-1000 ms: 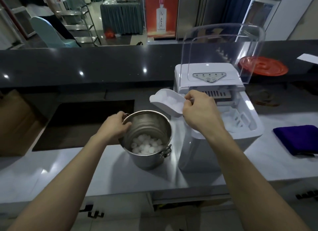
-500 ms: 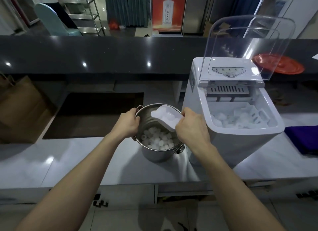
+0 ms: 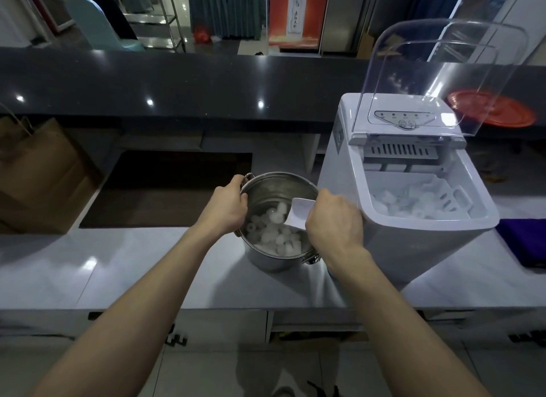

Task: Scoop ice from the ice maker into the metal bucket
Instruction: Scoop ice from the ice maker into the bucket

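Note:
The metal bucket point(image 3: 276, 187) stands on the white counter, just left of the white ice maker point(image 3: 348, 172). Hollow ice pieces point(image 3: 274, 237) lie in its bottom. My left hand point(image 3: 226, 207) grips the bucket's left rim. My right hand point(image 3: 334, 219) holds a white plastic scoop point(image 3: 300, 213), tipped mouth-down inside the bucket, with ice dropping from it. The ice maker's clear lid point(image 3: 443, 71) stands raised, and its basket point(image 3: 419, 198) holds more ice.
A dark sunken sink point(image 3: 165, 187) lies left of the bucket. A brown paper bag point(image 3: 38, 172) stands at far left. A purple cloth point(image 3: 526, 240) lies right of the ice maker, and a red round lid point(image 3: 493, 110) rests on the black raised ledge behind.
My right hand carried the scoop from beside the ice maker over the bucket, then lowered and tipped it inside. More ice lies in the bucket. My left hand stayed on the rim.

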### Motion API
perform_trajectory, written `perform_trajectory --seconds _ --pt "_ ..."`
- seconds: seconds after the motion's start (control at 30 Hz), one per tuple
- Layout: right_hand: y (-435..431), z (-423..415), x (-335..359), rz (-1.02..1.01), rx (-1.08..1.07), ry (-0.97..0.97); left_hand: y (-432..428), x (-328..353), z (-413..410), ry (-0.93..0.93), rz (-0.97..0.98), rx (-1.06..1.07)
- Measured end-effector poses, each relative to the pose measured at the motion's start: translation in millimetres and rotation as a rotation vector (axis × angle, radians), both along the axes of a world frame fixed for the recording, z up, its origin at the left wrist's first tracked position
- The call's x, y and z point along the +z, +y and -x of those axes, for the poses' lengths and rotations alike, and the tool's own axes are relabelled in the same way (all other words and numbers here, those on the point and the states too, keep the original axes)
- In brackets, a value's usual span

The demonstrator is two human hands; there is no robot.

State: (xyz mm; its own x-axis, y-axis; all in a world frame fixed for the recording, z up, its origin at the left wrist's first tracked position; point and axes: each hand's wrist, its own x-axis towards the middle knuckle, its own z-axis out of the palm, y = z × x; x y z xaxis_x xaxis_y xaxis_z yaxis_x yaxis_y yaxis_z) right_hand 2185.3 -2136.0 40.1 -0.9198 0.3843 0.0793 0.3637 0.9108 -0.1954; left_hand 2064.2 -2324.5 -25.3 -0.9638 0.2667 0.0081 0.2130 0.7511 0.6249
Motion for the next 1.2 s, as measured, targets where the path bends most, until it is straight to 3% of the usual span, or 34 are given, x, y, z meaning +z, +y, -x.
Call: perform_trajectory --seconds 0.47,0.73,0.97,1.2 --pt "2.6 -3.4 22.1 0.015 0.086 0.257 -1.6 10.8 13.0 -0.037 -0.002 0.041" --pt "38.4 -5.6 52.2 0.109 0.094 0.429 17.3 52.6 3.0 0.244 0.083 0.035" --pt "104.4 -23.8 64.6 0.196 -0.003 0.473 81.1 72.9 -10.7 0.282 -0.1 -0.172" --pt "192.0 -40.1 66.8 0.257 -0.045 0.402 157.0 85.4 -26.8 0.479 -0.319 -0.204"
